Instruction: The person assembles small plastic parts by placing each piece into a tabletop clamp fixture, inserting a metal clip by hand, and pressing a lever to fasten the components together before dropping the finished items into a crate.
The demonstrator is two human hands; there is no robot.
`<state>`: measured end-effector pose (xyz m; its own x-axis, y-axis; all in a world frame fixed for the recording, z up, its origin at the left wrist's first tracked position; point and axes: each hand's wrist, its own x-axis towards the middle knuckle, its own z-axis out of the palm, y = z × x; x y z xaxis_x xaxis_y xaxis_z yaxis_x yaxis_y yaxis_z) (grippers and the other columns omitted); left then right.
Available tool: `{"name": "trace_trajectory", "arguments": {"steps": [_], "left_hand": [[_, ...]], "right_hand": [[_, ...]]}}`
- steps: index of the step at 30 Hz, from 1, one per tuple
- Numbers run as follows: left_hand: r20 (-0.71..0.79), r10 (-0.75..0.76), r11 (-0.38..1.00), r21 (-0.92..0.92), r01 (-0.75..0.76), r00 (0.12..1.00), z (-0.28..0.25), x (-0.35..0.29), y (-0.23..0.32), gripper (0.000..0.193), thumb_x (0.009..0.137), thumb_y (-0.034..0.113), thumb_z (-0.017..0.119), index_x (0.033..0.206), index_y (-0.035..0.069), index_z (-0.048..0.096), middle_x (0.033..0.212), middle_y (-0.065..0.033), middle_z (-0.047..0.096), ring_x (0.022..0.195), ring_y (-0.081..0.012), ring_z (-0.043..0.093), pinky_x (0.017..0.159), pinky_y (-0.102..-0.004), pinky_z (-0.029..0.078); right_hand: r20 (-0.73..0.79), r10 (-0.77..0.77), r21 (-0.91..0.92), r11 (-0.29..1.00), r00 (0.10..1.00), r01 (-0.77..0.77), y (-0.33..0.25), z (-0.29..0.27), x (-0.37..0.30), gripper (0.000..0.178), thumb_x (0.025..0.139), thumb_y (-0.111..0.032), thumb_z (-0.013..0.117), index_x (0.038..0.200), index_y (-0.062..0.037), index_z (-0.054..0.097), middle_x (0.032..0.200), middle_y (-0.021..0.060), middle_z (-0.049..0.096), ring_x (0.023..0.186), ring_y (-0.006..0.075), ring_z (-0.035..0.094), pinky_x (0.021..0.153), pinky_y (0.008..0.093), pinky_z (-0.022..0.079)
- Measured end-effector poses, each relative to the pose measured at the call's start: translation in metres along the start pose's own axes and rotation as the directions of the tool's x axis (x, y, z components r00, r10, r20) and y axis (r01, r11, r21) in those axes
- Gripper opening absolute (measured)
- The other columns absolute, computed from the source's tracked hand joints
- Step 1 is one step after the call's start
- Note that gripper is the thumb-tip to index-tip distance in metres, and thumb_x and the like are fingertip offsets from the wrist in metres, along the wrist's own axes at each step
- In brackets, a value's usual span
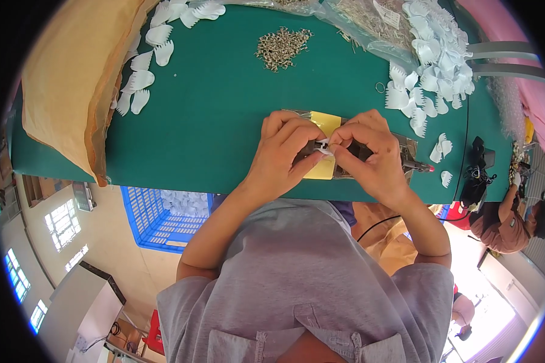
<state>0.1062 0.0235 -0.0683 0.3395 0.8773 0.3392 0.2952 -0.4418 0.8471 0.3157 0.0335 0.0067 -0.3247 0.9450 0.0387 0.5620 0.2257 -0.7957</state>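
My left hand point(280, 148) and my right hand point(372, 154) meet over the work spot near the table's front edge. Between their pinched fingertips is a small white hair claw clip point(324, 151) with a dark metallic bit at its middle; the fingers cover most of it. Both hands are closed on the clip. Beneath them lies a yellow sheet point(321, 172) over a brownish flat base. Just right of my right hand rests a tool with a red tip point(427, 168). Farther back sits a pile of small metal springs point(283, 49).
White toothed clip halves point(142, 80) lie at the left beside a large brown paper sack point(72, 85). A bigger heap of halves point(436, 60) covers the right, near a clear bag of metal pins point(375, 27). A blue crate point(148, 221) stands below. Another person point(508, 224) works at far right.
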Motion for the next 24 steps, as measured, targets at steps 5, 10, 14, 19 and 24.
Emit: {"name": "trace_trajectory", "arguments": {"steps": [5,10,14,19,24], "left_hand": [[0.01,-0.008,1.0,0.002,0.008,1.0,-0.001,0.0,0.0,0.032,0.083,0.015,0.084,0.111,0.011,0.068,0.116,-0.004,0.067,0.116,-0.0288,0.054,0.099,-0.0445,0.042],[0.005,-0.003,1.0,0.006,0.003,1.0,-0.001,0.0,0.0,0.032,0.084,0.015,0.084,0.111,0.011,0.068,0.116,-0.004,0.067,0.116,-0.0288,0.054,0.099,-0.0445,0.042],[0.006,0.0,1.0,0.01,0.0,1.0,-0.001,0.0,0.0,0.032,0.084,0.015,0.084,0.111,0.011,0.068,0.116,-0.0039,0.067,0.115,-0.0287,0.055,0.099,-0.0446,0.042],[0.011,0.008,1.0,0.015,-0.008,1.0,-0.002,0.001,0.0,0.031,0.084,0.015,0.083,0.111,0.01,0.068,0.115,-0.004,0.068,0.115,-0.0287,0.055,0.098,-0.0444,0.042],[-0.004,0.021,1.0,0.004,-0.021,1.0,-0.001,0.002,0.0,0.031,0.084,0.015,0.083,0.111,0.01,0.068,0.112,-0.0046,0.067,0.113,-0.0295,0.055,0.097,-0.045,0.042]], "right_hand": [[-0.045,-0.018,-0.014,1.0,0.999,0.017,-0.003,0.003,0.0,0.009,0.079,-0.006,0.077,0.087,-0.0087,0.076,0.078,0.0007,0.065,0.085,0.0202,0.057,0.086,0.0363,0.042],[-0.089,0.053,-0.019,0.998,0.995,-0.055,-0.007,0.009,-0.003,0.008,0.077,-0.004,0.077,0.082,-0.0074,0.072,0.075,0.0014,0.063,0.08,0.0199,0.057,0.081,0.035,0.044],[-0.029,0.247,0.162,0.957,0.968,-0.24,-0.009,0.009,0.004,0.012,0.076,-0.007,0.079,0.082,-0.005,0.068,0.075,0.0024,0.062,0.074,0.0146,0.058,0.07,0.0319,0.048],[0.288,0.394,0.228,0.857,0.873,-0.462,-0.002,-0.008,0.025,0.016,0.079,-0.006,0.08,0.086,-0.0028,0.066,0.079,-0.0011,0.063,0.075,0.0066,0.056,0.068,0.025,0.046],[0.454,0.402,0.192,0.827,0.795,-0.529,0.004,-0.018,0.049,0.021,0.076,-0.011,0.082,0.087,-0.0038,0.065,0.08,-0.0013,0.06,0.075,0.0081,0.055,0.065,0.0259,0.044]]}}
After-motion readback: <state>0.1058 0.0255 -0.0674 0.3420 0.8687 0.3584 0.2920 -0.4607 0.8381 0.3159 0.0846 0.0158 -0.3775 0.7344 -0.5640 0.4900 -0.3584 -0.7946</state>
